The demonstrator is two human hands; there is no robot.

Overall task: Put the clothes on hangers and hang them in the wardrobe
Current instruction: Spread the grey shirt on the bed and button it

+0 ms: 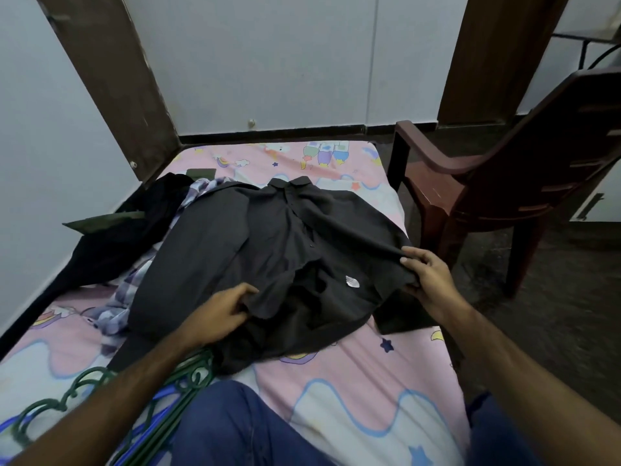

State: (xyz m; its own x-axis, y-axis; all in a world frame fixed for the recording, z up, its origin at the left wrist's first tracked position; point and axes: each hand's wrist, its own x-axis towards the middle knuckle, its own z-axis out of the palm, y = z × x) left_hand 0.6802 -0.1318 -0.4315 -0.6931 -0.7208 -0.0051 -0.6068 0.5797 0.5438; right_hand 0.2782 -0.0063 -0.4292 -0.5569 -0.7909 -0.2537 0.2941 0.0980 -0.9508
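Both grips pinch dark grey shirt (268,237): left hand (220,314) w/ hem, right hand (428,275) w/ side, collar away.

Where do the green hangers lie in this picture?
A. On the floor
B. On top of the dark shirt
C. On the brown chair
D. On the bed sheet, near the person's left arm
D: the green hangers lie on the patterned bed sheet, by the left forearm and below the dark shirt.
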